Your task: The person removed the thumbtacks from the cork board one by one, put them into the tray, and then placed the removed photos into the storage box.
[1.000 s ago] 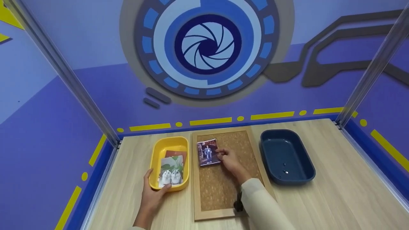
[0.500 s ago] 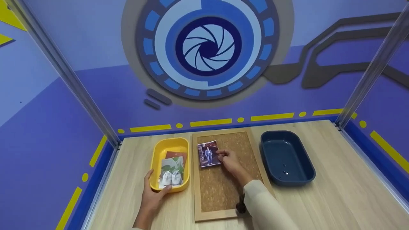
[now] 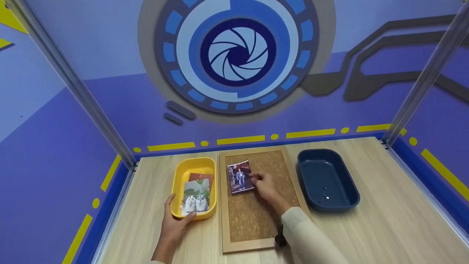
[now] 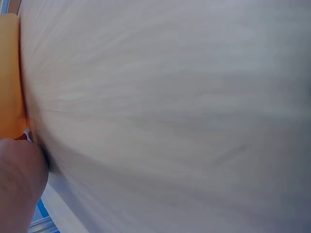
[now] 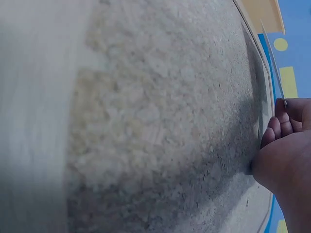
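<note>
In the head view my right hand [image 3: 264,187] pinches a photo print [image 3: 240,177] by its right edge, above the upper left of a wood-framed cork board [image 3: 253,220]. The print shows a standing figure on a dark background. Seen edge-on in the right wrist view, the photo [image 5: 273,63] stands off the cork, its edge between thumb and finger. My left hand [image 3: 174,223] grips the near left corner of a yellow tray [image 3: 176,183], thumb at the front rim. Inside lie a photo of two white animals [image 3: 196,196] and a reddish-brown card [image 3: 205,176] partly beneath it.
A dark blue tray [image 3: 326,176] stands right of the board, with a few small shiny pieces [image 3: 326,197] in it. A printed wall [image 3: 234,128] rises behind the wooden table [image 3: 388,205], and metal posts [image 3: 414,88] frame the sides.
The pinched photo and my right hand have shifted slightly down and to the right over the board. My left hand keeps its grip on the yellow tray, which stays in place.
</note>
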Available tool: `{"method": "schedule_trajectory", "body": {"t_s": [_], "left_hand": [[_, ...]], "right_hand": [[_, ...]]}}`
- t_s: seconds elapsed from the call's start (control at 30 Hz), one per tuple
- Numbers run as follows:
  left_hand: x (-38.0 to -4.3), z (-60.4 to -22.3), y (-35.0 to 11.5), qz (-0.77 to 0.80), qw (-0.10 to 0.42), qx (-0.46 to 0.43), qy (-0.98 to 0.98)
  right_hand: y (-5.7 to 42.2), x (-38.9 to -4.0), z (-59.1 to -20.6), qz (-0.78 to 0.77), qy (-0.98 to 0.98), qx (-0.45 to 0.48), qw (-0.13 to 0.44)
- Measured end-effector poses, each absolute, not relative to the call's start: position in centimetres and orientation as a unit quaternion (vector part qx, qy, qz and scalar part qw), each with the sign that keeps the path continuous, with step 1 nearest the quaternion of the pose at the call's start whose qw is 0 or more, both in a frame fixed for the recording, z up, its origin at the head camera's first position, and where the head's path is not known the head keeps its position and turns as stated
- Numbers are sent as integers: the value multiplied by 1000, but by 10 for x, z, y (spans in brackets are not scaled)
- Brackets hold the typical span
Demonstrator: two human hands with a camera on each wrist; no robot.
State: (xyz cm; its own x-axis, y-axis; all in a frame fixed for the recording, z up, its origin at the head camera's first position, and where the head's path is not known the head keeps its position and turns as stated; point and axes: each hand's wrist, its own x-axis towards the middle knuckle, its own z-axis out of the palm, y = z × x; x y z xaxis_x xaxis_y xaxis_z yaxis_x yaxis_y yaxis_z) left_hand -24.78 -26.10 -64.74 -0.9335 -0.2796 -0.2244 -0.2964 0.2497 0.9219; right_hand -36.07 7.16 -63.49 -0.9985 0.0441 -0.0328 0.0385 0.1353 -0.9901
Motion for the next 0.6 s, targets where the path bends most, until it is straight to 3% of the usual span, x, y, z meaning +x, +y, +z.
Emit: {"method": "schedule_trajectory", "body": {"t_s": [0.6], "left_hand": [[-246,-645,-263,583,24,-179,792]], "right_hand": [[75,-348,-636,658,-753,-4,17]]}}
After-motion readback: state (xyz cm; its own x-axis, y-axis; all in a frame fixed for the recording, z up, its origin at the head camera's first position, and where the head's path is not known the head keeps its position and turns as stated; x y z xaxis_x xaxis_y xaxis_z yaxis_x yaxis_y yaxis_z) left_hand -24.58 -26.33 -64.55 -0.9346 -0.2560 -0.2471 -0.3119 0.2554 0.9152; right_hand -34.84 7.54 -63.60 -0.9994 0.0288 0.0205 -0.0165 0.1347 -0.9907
